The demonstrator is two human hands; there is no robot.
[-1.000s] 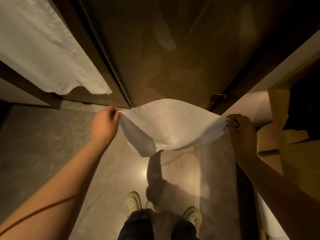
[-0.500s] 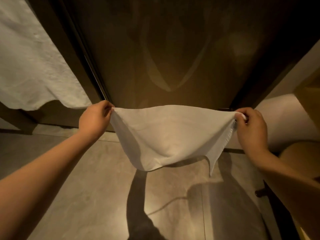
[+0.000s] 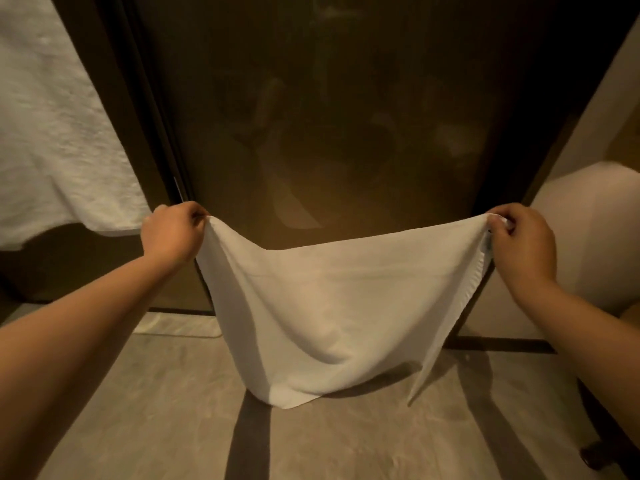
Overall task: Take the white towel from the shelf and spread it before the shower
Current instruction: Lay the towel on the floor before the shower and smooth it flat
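dark shower door (image 3: 329, 116) behind — both hands (l (image 3: 173, 230), r (image 3: 523, 240)) pinch white towel (image 3: 332, 306) corners.

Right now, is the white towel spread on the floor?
No. The white towel hangs opened between left hand and right hand, not laid flat.

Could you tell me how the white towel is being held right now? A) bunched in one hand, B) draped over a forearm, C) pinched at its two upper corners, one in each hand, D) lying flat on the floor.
C: the left hand and right hand each pinch an upper corner of the white towel, which sags between them before the glass shower door.
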